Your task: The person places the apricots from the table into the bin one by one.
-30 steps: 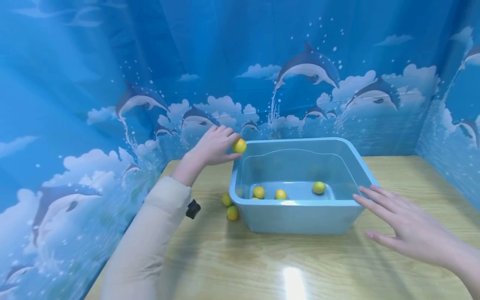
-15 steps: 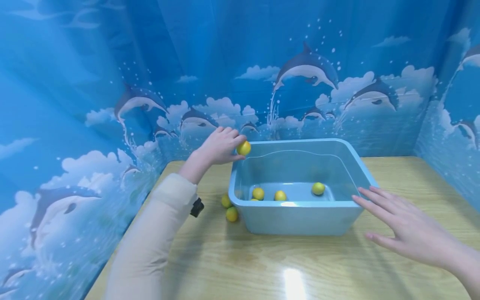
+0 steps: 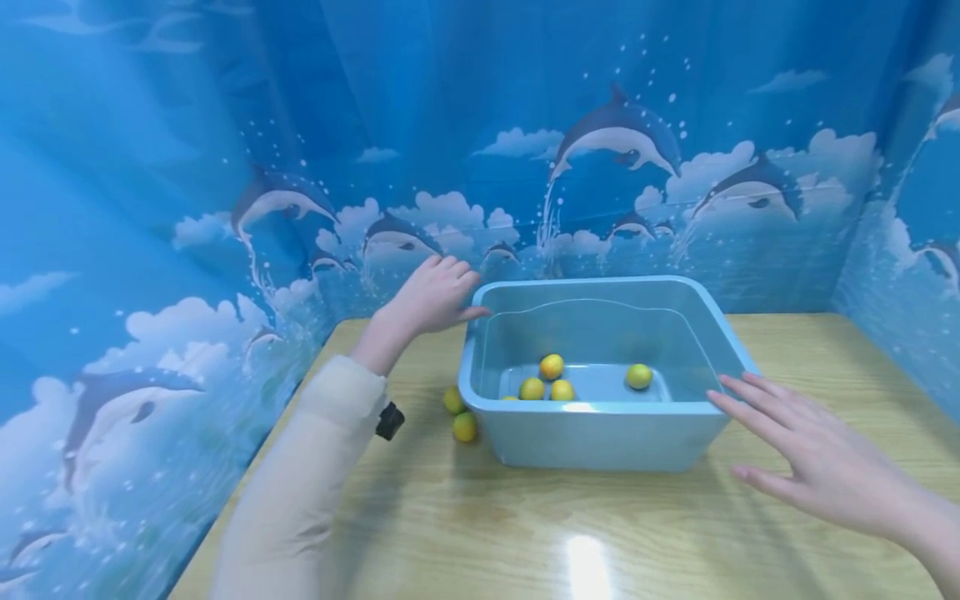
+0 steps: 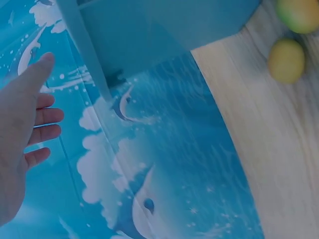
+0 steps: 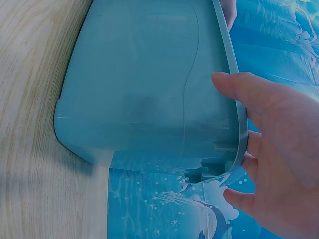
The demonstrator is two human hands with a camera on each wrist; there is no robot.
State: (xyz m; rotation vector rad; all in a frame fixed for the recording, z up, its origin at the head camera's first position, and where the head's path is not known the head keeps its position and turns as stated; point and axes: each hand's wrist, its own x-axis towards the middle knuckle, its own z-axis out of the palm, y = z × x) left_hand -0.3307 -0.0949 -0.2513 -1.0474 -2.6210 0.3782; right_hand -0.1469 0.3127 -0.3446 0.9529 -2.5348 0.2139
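Note:
A light blue plastic bin (image 3: 600, 437) stands on the wooden table with several yellow-green tangerines inside. One orange-tinged tangerine (image 3: 551, 367) lies toward the bin's left back, and another tangerine (image 3: 639, 377) sits apart on the right. Beside the bin's left rim my left hand (image 3: 431, 296) is raised and holds nothing; its thumb is extended in the left wrist view. My right hand (image 3: 813, 454) has straight, spread fingers at the bin's right front corner. In the right wrist view the right hand (image 5: 279, 144) is at the rim; whether it touches is hard to tell.
Two tangerines (image 3: 464, 427) lie on the table (image 3: 600, 533) against the bin's left side. A dolphin-print curtain (image 3: 450, 125) surrounds the table at the back and sides. A black device (image 3: 389, 421) is at the left sleeve.
My left hand moved slightly right with a tangerine, then let it go; that fruit now lies in the bin. A tangerine near the front has shifted right. The right hand stayed put.

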